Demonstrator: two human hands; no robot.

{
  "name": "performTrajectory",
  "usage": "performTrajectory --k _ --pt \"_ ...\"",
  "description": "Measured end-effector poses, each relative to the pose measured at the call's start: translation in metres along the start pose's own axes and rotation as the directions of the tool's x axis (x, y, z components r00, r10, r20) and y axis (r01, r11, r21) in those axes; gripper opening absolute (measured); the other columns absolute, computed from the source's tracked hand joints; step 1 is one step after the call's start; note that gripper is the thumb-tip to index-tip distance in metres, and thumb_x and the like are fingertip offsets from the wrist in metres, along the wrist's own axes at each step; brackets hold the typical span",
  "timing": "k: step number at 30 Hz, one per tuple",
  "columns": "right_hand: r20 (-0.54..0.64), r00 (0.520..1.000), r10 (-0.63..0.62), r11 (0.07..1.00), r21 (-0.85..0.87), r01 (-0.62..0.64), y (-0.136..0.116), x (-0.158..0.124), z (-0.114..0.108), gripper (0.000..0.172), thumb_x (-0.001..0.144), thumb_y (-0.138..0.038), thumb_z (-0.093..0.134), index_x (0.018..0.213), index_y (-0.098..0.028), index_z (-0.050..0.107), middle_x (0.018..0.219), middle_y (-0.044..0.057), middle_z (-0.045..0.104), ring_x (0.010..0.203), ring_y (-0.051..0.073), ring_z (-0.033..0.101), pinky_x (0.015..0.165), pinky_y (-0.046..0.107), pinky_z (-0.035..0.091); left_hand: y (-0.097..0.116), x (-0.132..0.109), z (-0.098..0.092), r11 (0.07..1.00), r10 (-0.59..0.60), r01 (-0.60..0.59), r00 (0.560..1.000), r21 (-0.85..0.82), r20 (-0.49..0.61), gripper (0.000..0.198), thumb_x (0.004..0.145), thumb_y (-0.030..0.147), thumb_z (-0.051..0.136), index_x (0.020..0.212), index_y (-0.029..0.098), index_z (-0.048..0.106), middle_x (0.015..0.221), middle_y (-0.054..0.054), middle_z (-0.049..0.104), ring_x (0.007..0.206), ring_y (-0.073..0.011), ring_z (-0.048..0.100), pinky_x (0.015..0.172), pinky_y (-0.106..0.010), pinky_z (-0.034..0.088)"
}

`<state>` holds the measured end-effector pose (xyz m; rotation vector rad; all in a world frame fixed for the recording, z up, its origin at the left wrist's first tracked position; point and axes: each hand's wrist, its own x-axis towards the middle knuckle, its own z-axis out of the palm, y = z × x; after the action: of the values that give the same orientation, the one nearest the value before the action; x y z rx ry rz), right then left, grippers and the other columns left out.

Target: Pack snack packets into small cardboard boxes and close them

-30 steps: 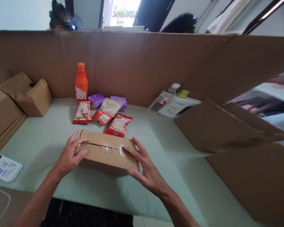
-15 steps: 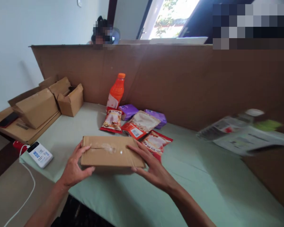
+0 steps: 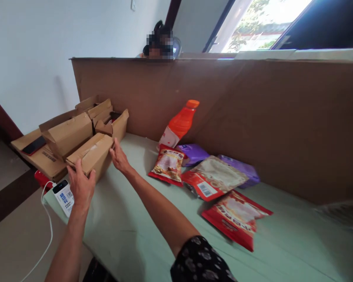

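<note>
A closed brown cardboard box (image 3: 91,150) is at the left side of the table, between my two hands. My left hand (image 3: 81,183) is on its near end, thumb and fingers against the cardboard. At the far end my right hand (image 3: 119,156) presses its fingers to the side. Right beside it are open cardboard boxes (image 3: 67,133) on a flattened carton and a smaller open box (image 3: 117,123) with something dark and red inside. Below my left hand lies a white power bank (image 3: 64,197) with a dark display and a white cable.
An orange bottle (image 3: 179,123) leans by the brown cardboard wall (image 3: 253,117). Red snack packets (image 3: 168,164) and purple packs (image 3: 192,154) lie mid-table. On the flattened carton rests a dark phone (image 3: 34,145). Behind the wall a person's head (image 3: 160,41) shows.
Both hands have carried the closed box from the table's front middle to the left, beside the open boxes. The view has swung left.
</note>
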<state>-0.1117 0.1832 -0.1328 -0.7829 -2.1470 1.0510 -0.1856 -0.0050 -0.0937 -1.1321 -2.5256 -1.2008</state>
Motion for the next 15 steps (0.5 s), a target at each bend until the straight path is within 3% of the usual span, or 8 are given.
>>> performTrajectory --k 4,8,11,15 --pt "0.005 1.0 0.027 1.0 -0.008 -0.027 -0.001 0.011 0.039 0.075 0.103 -0.044 0.033 0.163 -0.01 0.002 0.168 0.017 0.02 0.156 0.028 0.017 0.127 0.048 0.019 -0.006 0.023 0.005 0.997 -0.07 0.07 0.997 0.02 -0.038 0.063 0.089 0.031 0.063 0.147 0.015 0.041 0.145 -0.028 0.041 0.137 -0.0458 0.046 0.108 -0.066 0.04" --pt "0.064 0.996 0.065 0.997 -0.046 -0.062 0.007 0.001 0.056 0.071 0.104 -0.042 0.035 0.159 -0.001 0.015 0.163 0.026 0.026 0.152 0.031 0.027 0.124 0.046 0.025 -0.007 0.037 0.007 0.997 -0.073 0.073 0.997 0.018 -0.017 0.065 0.09 0.032 0.063 0.147 0.012 0.042 0.145 -0.029 0.042 0.138 -0.0452 0.046 0.109 -0.062 0.042" --pt "0.154 0.987 0.053 0.996 -0.08 -0.041 0.011 -0.023 0.057 0.061 0.102 -0.034 0.041 0.156 -0.007 0.031 0.155 0.023 0.043 0.144 0.03 0.043 0.12 0.047 0.034 -0.008 0.042 0.007 0.998 -0.068 0.068 0.998 0.004 -0.011 0.067 0.089 0.031 0.064 0.148 0.013 0.041 0.147 -0.028 0.042 0.141 -0.0442 0.044 0.113 -0.061 0.039" --pt "0.257 0.966 -0.037 0.989 -0.128 0.072 0.003 -0.078 0.054 0.05 0.094 -0.022 0.053 0.144 -0.02 0.052 0.151 0.013 0.052 0.144 0.027 0.043 0.122 0.047 0.031 -0.008 0.038 0.002 0.998 -0.05 0.049 0.999 -0.028 -0.021 0.081 0.088 0.029 0.063 0.156 0.006 0.025 0.158 -0.032 0.03 0.153 -0.0461 0.022 0.119 -0.061 0.032"
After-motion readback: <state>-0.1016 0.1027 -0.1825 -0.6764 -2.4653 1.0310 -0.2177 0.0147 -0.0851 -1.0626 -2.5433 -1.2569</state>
